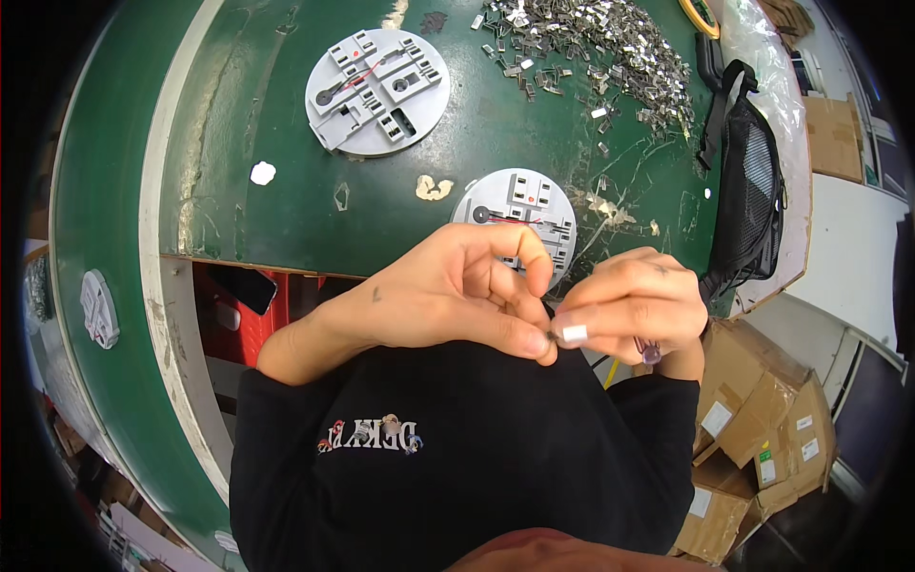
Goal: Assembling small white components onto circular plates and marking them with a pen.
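Note:
My left hand (pixel 467 296) is closed in a pinch, thumb against a finger, in front of my chest. Whatever lies between its tips is too small to make out. Close against it, my right hand (pixel 634 305) pinches a small shiny metal piece (pixel 574 333), whose bright face shows at the fingertips. The fingertips of both hands almost meet. Just beyond them, a round grey plastic base (pixel 524 191) with a black disc and a red wire lies on the green table, its near part hidden by my hands. A second such grey base (pixel 381 91) sits farther left.
A heap of small metal clips (pixel 620 57) spreads over the far right of the green table (pixel 305 210). A black mesh bag (pixel 753 181) lies along the right edge. Cardboard boxes (pixel 762 419) stand at lower right. Another round base (pixel 98 310) rests on the green strip at left.

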The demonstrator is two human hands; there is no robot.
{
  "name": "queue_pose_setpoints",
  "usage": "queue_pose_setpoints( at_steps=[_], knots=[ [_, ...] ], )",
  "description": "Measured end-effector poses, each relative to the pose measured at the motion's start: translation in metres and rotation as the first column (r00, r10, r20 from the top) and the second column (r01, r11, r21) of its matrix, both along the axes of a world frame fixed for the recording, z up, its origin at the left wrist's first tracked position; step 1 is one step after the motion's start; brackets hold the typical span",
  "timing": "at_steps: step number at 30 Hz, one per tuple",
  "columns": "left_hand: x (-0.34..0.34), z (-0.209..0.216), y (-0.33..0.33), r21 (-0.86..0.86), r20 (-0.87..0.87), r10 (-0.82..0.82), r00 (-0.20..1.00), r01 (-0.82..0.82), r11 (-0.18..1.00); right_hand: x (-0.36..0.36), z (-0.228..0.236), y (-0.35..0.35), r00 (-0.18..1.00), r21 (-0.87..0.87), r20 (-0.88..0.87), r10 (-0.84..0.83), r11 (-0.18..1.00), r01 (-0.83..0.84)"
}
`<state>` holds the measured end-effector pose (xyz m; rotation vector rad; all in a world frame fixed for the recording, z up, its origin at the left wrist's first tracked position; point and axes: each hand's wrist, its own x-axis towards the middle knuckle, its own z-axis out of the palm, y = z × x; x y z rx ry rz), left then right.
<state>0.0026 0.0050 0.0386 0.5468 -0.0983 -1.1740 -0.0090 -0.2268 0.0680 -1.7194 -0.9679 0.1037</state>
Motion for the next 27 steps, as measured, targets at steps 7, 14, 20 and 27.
queue_pose_setpoints(
  at_steps=[7,14,20,27],
  knots=[
    [0.001,-0.009,-0.008,0.211,0.859,0.140,0.493,-0.590,0.779,0.009,-0.004,-0.003,0.937,-0.169,-0.128,-0.326,0.938,0.303],
    [0.006,-0.026,-0.008,0.152,0.980,0.007,0.200,-0.766,0.625,0.010,-0.015,-0.003,0.897,-0.337,-0.293,-0.330,0.914,0.226],
    [0.004,-0.023,-0.011,0.156,0.986,-0.046,0.161,-0.775,0.612,0.008,-0.012,0.002,0.887,-0.346,-0.314,-0.339,0.911,0.226],
    [0.007,-0.029,-0.009,0.176,0.975,-0.004,0.222,-0.762,0.623,0.005,-0.010,0.004,0.838,-0.323,-0.431,-0.334,0.924,0.202]
  ],
)
